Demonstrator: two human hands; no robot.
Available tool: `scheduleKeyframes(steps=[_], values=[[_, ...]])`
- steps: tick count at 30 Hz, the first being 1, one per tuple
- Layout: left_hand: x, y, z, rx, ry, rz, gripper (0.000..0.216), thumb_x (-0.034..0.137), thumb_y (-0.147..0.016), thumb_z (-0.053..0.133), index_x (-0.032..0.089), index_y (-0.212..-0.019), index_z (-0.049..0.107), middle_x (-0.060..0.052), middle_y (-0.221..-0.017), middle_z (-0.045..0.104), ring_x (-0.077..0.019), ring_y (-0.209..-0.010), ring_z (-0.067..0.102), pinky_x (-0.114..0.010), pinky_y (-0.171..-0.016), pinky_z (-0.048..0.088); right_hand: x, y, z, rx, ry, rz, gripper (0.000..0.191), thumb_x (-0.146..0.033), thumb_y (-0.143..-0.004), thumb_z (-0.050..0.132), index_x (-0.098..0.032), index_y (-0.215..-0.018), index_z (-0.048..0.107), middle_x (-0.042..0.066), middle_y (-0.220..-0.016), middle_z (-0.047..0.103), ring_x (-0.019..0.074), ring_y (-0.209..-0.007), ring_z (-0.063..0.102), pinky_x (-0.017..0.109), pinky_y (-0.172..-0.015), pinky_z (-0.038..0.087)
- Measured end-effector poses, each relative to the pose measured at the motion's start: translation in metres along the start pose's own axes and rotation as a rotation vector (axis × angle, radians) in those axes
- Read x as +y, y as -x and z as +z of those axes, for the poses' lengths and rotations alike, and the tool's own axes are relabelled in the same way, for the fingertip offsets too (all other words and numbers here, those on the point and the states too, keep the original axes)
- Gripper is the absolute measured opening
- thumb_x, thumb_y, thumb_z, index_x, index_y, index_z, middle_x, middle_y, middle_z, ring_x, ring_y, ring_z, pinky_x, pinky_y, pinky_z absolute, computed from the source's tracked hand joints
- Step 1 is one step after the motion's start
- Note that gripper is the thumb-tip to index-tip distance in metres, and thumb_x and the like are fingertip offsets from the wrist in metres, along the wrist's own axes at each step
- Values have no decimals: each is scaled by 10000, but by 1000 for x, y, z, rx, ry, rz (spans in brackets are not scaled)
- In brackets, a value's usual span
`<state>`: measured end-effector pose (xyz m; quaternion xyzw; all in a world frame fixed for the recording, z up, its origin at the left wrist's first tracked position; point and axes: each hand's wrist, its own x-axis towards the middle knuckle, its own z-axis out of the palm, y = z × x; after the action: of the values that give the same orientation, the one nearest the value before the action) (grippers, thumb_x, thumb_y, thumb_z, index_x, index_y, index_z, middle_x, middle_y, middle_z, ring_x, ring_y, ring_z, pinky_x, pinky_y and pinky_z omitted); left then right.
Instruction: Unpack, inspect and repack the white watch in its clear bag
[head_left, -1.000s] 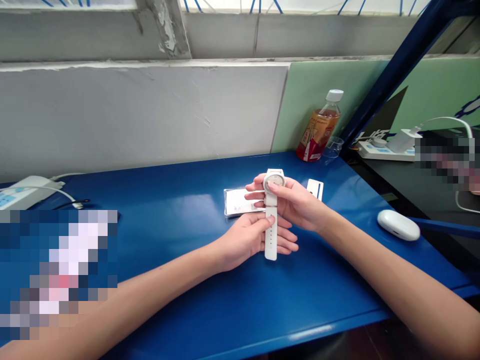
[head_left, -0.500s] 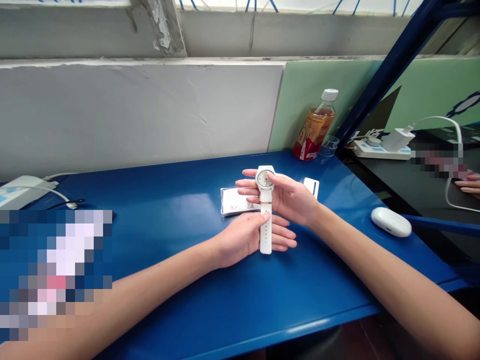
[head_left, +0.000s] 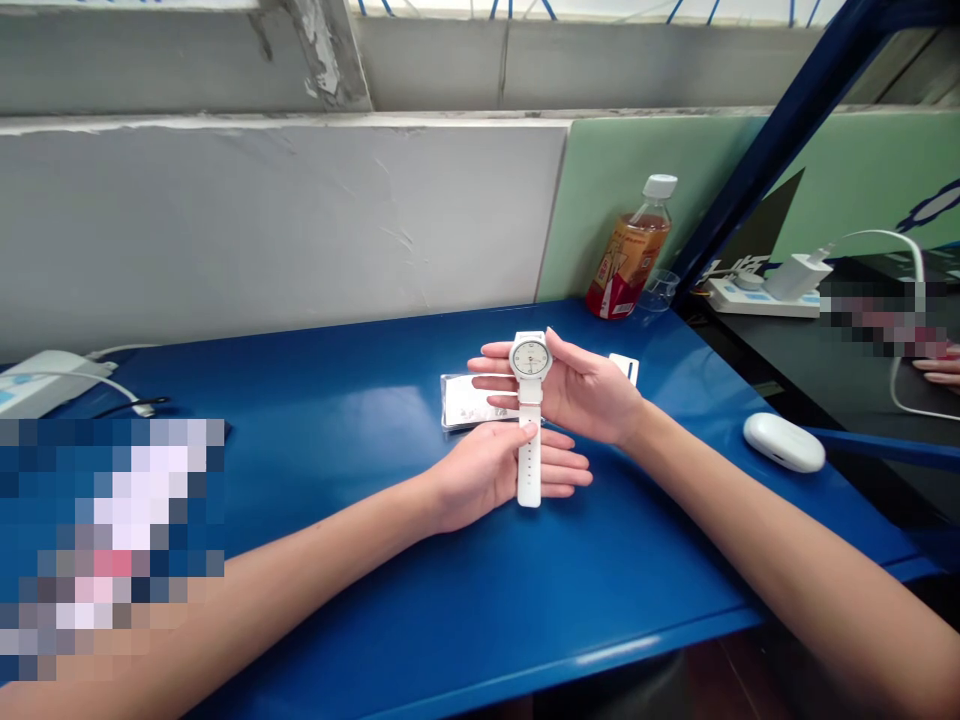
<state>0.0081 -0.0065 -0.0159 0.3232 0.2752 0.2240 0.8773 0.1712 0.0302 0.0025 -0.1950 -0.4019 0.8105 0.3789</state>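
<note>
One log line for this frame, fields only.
left hand: thumb on watch strap | right hand: holds case, dial up | table: packet, bottle behind

You slid the thumb of your right hand [head_left: 592,395] off the dial of the white watch [head_left: 529,398], so its face showed fully.

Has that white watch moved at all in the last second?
Yes, slightly: the white watch has drifted a little to the left, away from the drink bottle standing behind it.
</note>
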Motion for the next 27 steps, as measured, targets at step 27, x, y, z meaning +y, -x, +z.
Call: scheduleKeyframes(steps=[27], values=[[-1, -1, -11, -225, 30, -23, 518, 372, -1049, 297, 26, -1192, 655, -221, -1155, 714, -288, -1063, 697, -452, -1016, 440, -1, -3, 10, 214, -149, -27, 527, -376, -1045, 229, -78, -1183, 641, 143, -1179, 732, 225, -1112, 686, 383, -1092, 454]])
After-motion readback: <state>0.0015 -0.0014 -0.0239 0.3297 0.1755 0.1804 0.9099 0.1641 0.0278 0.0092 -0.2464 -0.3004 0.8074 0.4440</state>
